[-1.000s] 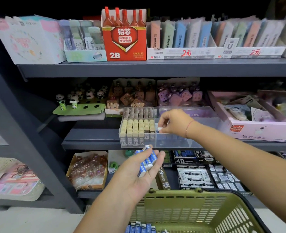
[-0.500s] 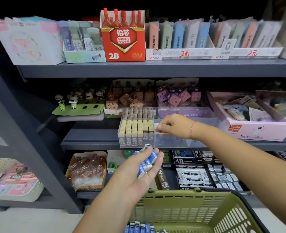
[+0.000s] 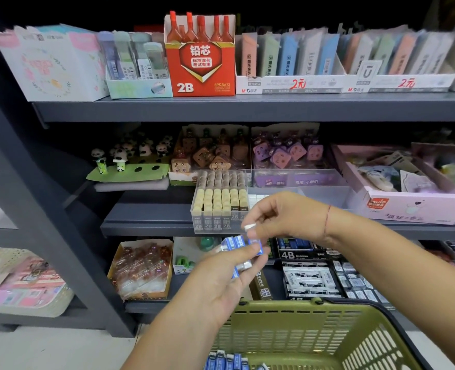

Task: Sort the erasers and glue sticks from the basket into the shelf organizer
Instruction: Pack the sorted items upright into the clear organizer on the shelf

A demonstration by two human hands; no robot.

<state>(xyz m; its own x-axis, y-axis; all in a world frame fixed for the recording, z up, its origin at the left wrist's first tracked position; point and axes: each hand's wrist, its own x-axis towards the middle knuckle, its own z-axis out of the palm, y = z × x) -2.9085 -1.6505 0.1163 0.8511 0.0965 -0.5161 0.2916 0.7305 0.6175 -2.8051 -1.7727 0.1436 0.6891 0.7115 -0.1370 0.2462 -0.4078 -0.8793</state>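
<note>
1. Erasers [image 3: 235,244] in blue sleeves are sitting as a small stack in the left hand [image 3: 221,284], whose grip is cupping them palm-up, fingers curling round the stack's far side.
2. The right hand [image 3: 282,217] is reaching onto that stack from 1 o'clock. Its grip is pinching a single eraser [image 3: 249,227] between thumb and fingertips, with the white end showing just under the knuckles.
3. That single eraser is lying with its long axis running roughly 12 to 6 o'clock, tilting slightly toward 11. I cannot tell whether its lower end is clear of the stack or touching it.
4. The shelf organizer [image 3: 325,194] is standing on the middle shelf [image 3: 146,225], at 12 to 1 o'clock from the right grip and near it. The right hand is plainly the nearer of the two.
5. Its 9 o'clock compartment is holding a packed 2B block [image 3: 221,198]. The next compartment, straight at 12 from the pinch, is looking mostly free, with a pale row at its back that I am reading as erasers.
6. As I am judging it, the coming move is calling for a short lift toward 12 o'clock over the clear front wall, then a drop with the long axis matching that row.
7. The basket [image 3: 287,332] is sitting at 6 o'clock, with spare erasers [image 3: 226,360] waiting at its bottom. No glue sticks are showing.
</note>
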